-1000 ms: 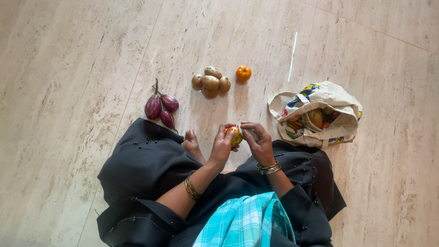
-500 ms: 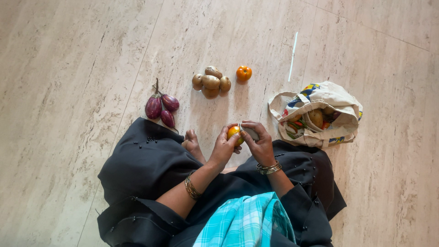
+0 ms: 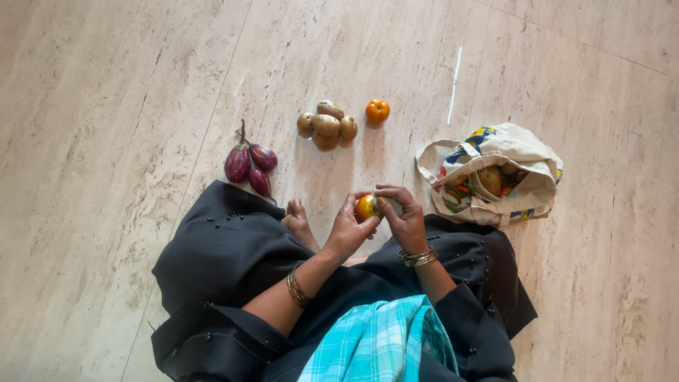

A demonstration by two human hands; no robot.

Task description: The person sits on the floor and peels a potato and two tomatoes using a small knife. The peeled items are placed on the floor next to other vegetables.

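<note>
I sit on the floor and hold an orange-yellow tomato in front of me with both hands. My left hand cups it from the left and below. My right hand covers its right side, fingers curled over the top. A bare foot sticks out from under my black garment just left of my hands.
On the pale stone floor ahead lie three purple eggplants, a cluster of several potatoes and a lone orange tomato. A cloth bag holding more vegetables stands open at the right. A white streak marks the floor beyond it.
Both hands have turned the tomato between them; my right hand has closed further over it. The view has shifted slightly.
</note>
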